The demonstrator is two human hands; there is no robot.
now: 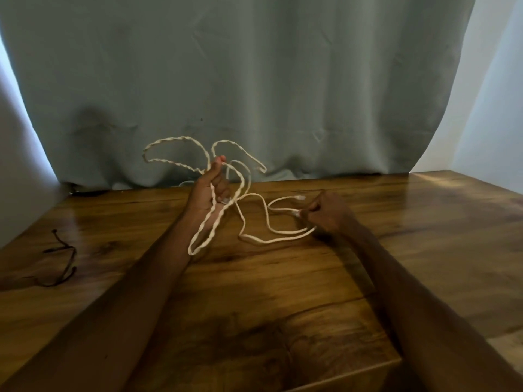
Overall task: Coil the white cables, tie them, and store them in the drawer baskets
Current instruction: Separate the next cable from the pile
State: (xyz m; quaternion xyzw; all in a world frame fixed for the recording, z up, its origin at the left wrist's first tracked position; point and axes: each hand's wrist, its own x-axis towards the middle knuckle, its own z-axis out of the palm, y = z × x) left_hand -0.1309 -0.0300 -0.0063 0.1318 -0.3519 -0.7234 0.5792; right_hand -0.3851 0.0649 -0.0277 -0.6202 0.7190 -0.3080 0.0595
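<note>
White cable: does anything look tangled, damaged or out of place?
The white cable is a loose tangle, not a coil: twisted loops splay above and below the left hand, which grips them, and slack strands trail across the table to the right hand, pinching one end. No damage shows.

Left hand (210, 190) upright, right hand (329, 213) fisted

White cable (242, 179): no print can be read.
Desk (283, 278): no label, number or sign can be read.
</note>
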